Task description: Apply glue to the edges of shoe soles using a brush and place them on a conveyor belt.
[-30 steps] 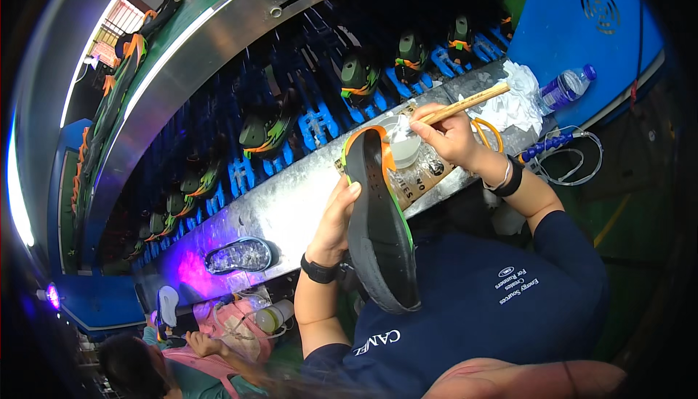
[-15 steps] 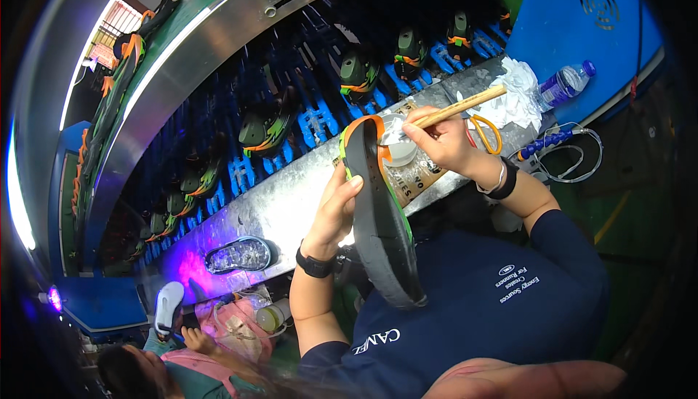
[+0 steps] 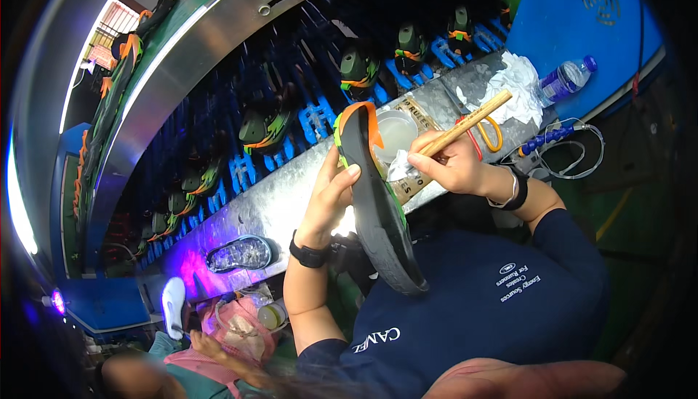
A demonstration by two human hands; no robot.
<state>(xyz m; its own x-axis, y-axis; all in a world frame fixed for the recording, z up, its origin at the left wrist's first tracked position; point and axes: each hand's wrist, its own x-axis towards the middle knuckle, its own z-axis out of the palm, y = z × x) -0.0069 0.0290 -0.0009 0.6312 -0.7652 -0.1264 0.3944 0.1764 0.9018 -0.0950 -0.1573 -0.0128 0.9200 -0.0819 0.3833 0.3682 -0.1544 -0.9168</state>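
Observation:
A long black shoe sole [image 3: 374, 214] with an orange and green rim stands tilted in front of me, its orange end up and away. My left hand [image 3: 331, 195] grips it along the left side near the upper part. Between the fingers of my right hand [image 3: 454, 163] is a brush [image 3: 471, 117] with a wooden handle. Its whitish bristle end points down beside the sole's right edge; whether it touches the sole I cannot tell. Just behind the brush, a round pale dish [image 3: 396, 134] rests on brown printed card [image 3: 420, 113].
Black shoes with orange and green trim [image 3: 360, 68] ride blue racks behind the metal ledge [image 3: 280, 210]. Crumpled white paper [image 3: 512, 86], a bottle [image 3: 567, 79] and orange-handled scissors [image 3: 491, 137] lie right. A dark sole [image 3: 240, 255] lies left; nearby, a co-worker's hand [image 3: 207, 344] is near a white sole [image 3: 173, 304].
My right hand has drawn the brush out of the dish, down toward the sole's right edge. The sole in my left hand has shifted slightly up and left. The co-worker's white sole has turned.

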